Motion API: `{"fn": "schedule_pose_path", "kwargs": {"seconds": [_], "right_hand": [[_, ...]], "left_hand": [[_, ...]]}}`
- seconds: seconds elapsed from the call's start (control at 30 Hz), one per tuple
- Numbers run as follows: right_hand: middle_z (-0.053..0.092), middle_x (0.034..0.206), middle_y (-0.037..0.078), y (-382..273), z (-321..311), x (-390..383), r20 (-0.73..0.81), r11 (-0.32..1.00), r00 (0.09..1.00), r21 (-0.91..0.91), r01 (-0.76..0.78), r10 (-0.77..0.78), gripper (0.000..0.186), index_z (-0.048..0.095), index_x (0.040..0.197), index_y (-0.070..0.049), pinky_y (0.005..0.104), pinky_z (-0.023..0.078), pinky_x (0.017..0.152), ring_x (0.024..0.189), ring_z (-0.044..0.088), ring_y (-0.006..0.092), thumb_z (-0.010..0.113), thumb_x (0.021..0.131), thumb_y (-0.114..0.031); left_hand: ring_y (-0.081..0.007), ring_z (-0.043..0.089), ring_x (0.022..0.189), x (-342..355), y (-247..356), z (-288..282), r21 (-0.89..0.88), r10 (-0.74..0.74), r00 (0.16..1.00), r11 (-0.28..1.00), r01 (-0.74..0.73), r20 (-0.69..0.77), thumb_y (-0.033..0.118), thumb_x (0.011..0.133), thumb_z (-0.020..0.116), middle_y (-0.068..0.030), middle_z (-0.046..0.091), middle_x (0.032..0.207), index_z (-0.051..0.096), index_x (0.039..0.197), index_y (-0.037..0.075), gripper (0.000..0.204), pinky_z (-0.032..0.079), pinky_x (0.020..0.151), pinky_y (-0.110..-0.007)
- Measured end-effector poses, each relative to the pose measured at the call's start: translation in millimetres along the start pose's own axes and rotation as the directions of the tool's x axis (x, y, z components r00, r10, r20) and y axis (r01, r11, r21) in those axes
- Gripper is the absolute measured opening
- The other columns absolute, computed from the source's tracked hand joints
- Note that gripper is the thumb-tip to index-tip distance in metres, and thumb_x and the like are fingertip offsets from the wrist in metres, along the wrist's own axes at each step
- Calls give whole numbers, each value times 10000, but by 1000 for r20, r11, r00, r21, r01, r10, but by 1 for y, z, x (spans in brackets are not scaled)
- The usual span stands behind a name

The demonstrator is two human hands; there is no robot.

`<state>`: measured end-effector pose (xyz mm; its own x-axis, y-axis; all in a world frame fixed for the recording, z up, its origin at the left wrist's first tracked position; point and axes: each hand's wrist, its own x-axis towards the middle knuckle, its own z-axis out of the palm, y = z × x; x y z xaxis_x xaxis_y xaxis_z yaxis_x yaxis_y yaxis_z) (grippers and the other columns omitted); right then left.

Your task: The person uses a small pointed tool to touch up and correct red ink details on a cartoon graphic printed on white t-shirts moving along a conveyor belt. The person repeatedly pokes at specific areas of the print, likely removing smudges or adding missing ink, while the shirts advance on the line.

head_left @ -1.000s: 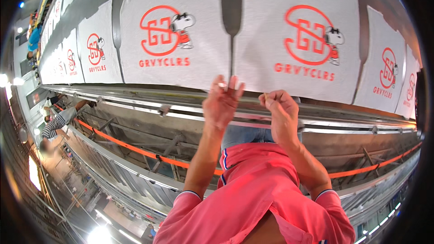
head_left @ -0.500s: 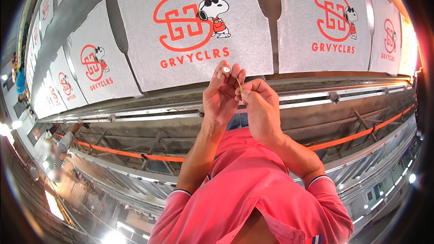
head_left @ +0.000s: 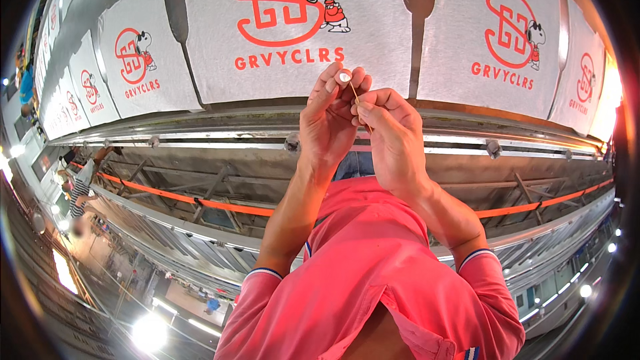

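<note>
Held up between the fingertips of my left hand [head_left: 327, 117] is a small round piece with a white face [head_left: 345, 76], perhaps a little cap; its depth is hidden. My right hand [head_left: 395, 135] pinches a thin wooden stick, like a toothpick [head_left: 354, 91]. The stick's upper end is at the edge of the white face; whether they touch I cannot tell. Both hands are close together in front of the near edge of a white fabric panel [head_left: 380, 33], which lies flat with a red printed emblem and a cartoon dog in sunglasses.
More printed white panels [head_left: 460, 27] lie in a row along the long dark table [head_left: 177, 10]. Metal rails [head_left: 233, 141] run along its near edge, with an orange strip [head_left: 230, 208] lower down. A person in striped clothing [head_left: 81, 190] is far off at the left.
The stick's upper end has come up to the white face; before, it was apart from it. Both hands sit higher in the picture, and the view has shifted over the panels.
</note>
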<state>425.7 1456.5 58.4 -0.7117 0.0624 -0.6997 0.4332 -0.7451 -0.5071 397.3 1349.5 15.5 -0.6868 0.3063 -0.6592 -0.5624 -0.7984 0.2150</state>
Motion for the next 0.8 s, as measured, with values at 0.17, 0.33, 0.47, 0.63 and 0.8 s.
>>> {"fn": "schedule_pose_path", "kwargs": {"seconds": [0.17, 0.33, 0.47, 0.63, 0.8], "right_hand": [[568, 885, 35, 0, 3, 2, 14, 999, 1000, -33, -13, 13, 106, 573, 937, 33, 251, 396, 805, 837, 500, 91, 552, 884, -57], [566, 889, 41, 4, 1, 3, 20, 999, 999, -31, -40, 41, 98, 572, 927, 32, 252, 393, 807, 843, 497, 89, 558, 877, -51], [577, 852, 27, 7, -5, 9, 33, 998, 999, -52, -40, 42, 73, 577, 922, 17, 247, 407, 768, 808, 509, 93, 563, 869, -31], [599, 789, 23, 8, -36, 56, 177, 625, 897, -662, 413, -405, 54, 601, 878, -6, 246, 422, 642, 724, 534, 108, 589, 830, 14], [580, 753, 64, 16, -58, 141, 487, 12, 554, -744, 668, -675, 145, 611, 804, -23, 283, 424, 597, 671, 550, 184, 654, 712, 81]], "left_hand": [[-238, 604, 1057, 0, 2, -7, 8, 16, 1000, 1000, -16, 25, 174, 910, 592, -95, 660, 1050, 572, 1135, 113, 234, 491, 704, -279], [-233, 603, 1058, -2, 3, -12, -68, -9, 1000, 998, 8, -10, 155, 901, 597, -97, 661, 1038, 577, 1125, 107, 230, 495, 727, -297], [-234, 610, 1044, 9, 13, -26, -232, 73, 997, 970, -68, 15, 115, 880, 602, -107, 661, 1030, 587, 1124, 79, 247, 489, 898, -367], [-175, 597, 1068, 0, 97, -106, -436, 397, 908, 846, -307, 132, 37, 852, 599, -49, 674, 1090, 685, 929, 101, 132, 432, 1003, -416], [-178, 543, 1171, -44, 171, -196, -458, 686, 709, 689, -561, 164, 74, 902, 540, -3, 698, 1014, 647, 1022, 40, 164, 276, 1121, -461]]}}
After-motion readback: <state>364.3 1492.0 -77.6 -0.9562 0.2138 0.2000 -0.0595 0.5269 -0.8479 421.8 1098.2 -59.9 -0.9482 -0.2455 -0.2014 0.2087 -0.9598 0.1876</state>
